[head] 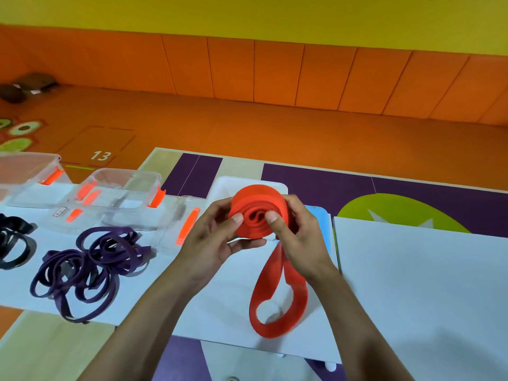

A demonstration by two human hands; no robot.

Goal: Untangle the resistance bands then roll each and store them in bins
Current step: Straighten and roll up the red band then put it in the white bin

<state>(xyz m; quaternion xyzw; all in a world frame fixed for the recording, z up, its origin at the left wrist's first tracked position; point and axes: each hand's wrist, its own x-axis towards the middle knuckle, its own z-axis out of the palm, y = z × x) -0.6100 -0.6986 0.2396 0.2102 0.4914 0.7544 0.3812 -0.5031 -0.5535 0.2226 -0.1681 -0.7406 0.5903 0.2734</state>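
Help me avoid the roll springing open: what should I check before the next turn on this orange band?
1. Left hand grips the roll of the orange band: ok.
2. Right hand thumb presses on the roll's face: ok.
3. Band fully wound: not ok, a loose loop hangs down to the white sheet.
4. Loose loop apart from the purple bands: ok.
5. White bin behind the roll empty: cannot tell, the roll hides its inside.

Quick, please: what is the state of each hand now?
Left hand: grips the rolled part of the red band.
Right hand: grips the same roll, thumb pressing its face.
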